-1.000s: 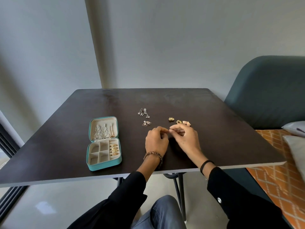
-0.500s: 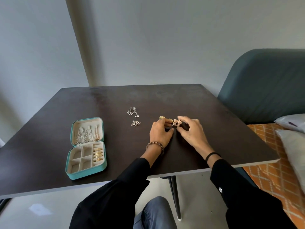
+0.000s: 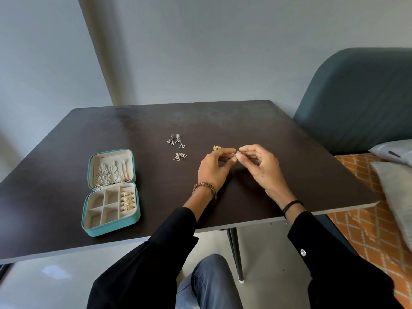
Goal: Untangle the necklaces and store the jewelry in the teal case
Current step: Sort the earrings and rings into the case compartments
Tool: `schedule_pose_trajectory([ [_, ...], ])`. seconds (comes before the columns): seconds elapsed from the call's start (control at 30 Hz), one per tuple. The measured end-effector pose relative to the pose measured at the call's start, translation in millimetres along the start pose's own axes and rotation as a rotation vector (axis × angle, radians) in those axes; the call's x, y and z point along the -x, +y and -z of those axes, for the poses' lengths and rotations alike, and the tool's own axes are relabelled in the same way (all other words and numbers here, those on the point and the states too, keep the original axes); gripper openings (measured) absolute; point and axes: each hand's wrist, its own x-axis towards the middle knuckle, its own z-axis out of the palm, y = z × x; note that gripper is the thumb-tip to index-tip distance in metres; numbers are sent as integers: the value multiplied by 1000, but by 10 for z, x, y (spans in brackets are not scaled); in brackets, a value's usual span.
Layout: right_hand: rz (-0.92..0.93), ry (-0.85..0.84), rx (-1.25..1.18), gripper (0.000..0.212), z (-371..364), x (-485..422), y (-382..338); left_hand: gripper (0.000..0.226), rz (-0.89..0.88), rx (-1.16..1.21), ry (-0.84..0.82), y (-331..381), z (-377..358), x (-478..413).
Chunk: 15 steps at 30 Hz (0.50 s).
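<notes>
Fingertips (image 3: 231, 150) of left hand (image 3: 211, 170) and right hand (image 3: 263, 166) pinch a small gold piece (image 3: 237, 154); chains (image 3: 109, 175) and rings (image 3: 127, 200) sit in the teal case (image 3: 111, 226) near the tabletop's (image 3: 312, 175) left edge; silver earrings (image 3: 176, 140), triangle earrings (image 3: 180, 156) and gold stud (image 3: 216, 148) remain loose.

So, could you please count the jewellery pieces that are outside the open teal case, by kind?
Silver dangling earrings: 2
Gold triangular earrings: 2
Small gold stud on the dark table: 1
Small gold piece pinched between the left hand and right hand: 1
Total: 6
</notes>
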Motion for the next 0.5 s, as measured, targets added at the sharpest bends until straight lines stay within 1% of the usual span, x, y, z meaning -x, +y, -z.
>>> schedule_pose_trajectory([
  [0.07, -8, -32, -88, 19, 19, 18, -15, 22, -11, -7, -24, 1, 3, 3],
  [0.17, -8, -75, -152, 17, 32, 21, -34, 21, 0, -5, -38, -8, 6, -4],
  [0.27, -19, -107, -195, 20, 39, 22, -38, 20, 5, -3, -52, -9, 6, -6],
  [0.43, -47, -91, -219, 27, 24, 26, -42, 17, -14, 95, -38, -32, 13, -15],
  [0.5, -45, -84, -222, 25, 26, 31, -48, 13, -31, 146, -40, -28, 14, -9],
])
